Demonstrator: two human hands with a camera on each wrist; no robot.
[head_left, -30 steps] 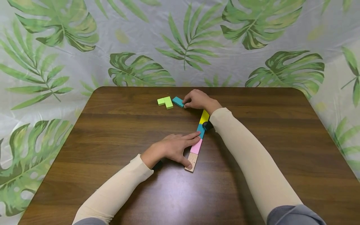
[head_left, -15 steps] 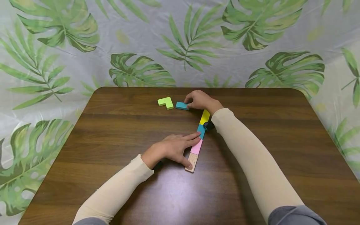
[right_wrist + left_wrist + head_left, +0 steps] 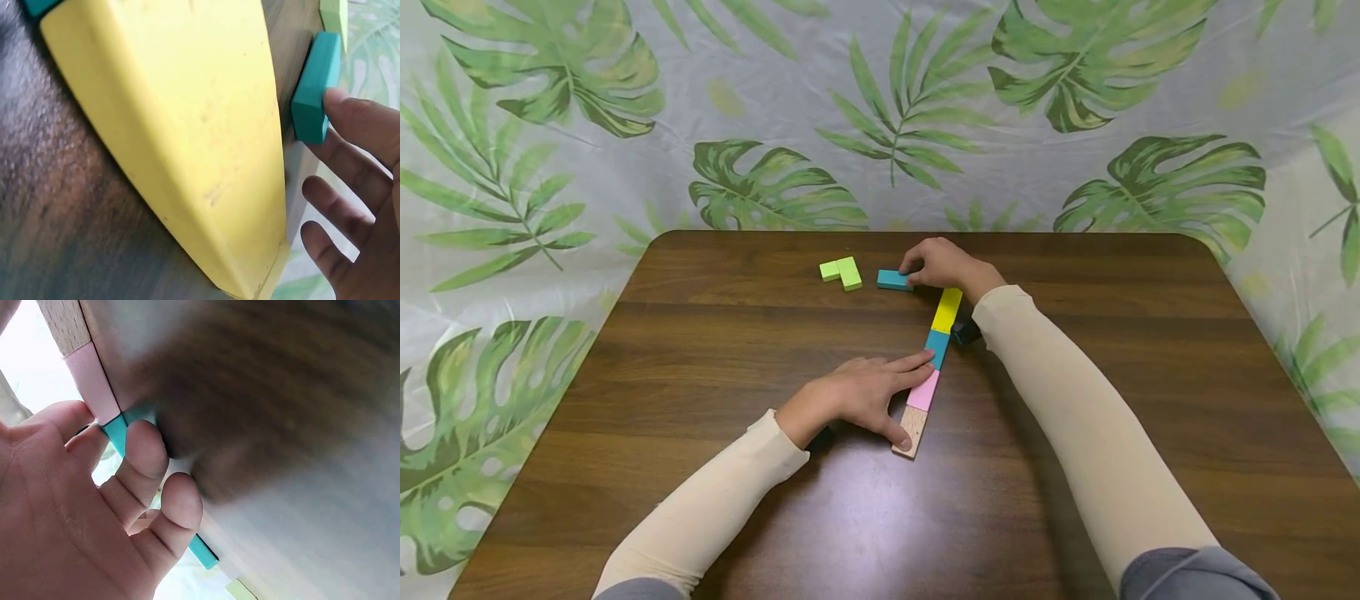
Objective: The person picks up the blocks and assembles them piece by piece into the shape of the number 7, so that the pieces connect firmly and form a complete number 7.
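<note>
A row of flat blocks runs away from me: a bare wood block [image 3: 914,423], a pink block [image 3: 922,395], a teal block [image 3: 937,342] and a yellow block [image 3: 947,311] at the far end. My left hand [image 3: 865,393] rests on the row, its thumb on the wood block and two outstretched fingers around the pink-teal joint. Beyond the yellow block, my right hand [image 3: 946,265] pinches the right end of a second teal block [image 3: 891,280] between thumb and index finger. The right wrist view shows the other fingers loosely bent, clear of this teal block [image 3: 316,81].
Light green blocks [image 3: 849,272] forming an angled shape lie left of the held teal block. A dark wood-grain table [image 3: 700,333] carries everything. Behind its far edge hangs a leaf-print sheet [image 3: 895,125].
The right hand has drawn the second teal block rightward, away from the green blocks, and turned it from slanted to roughly level with the far edge. The left hand has stayed put.
</note>
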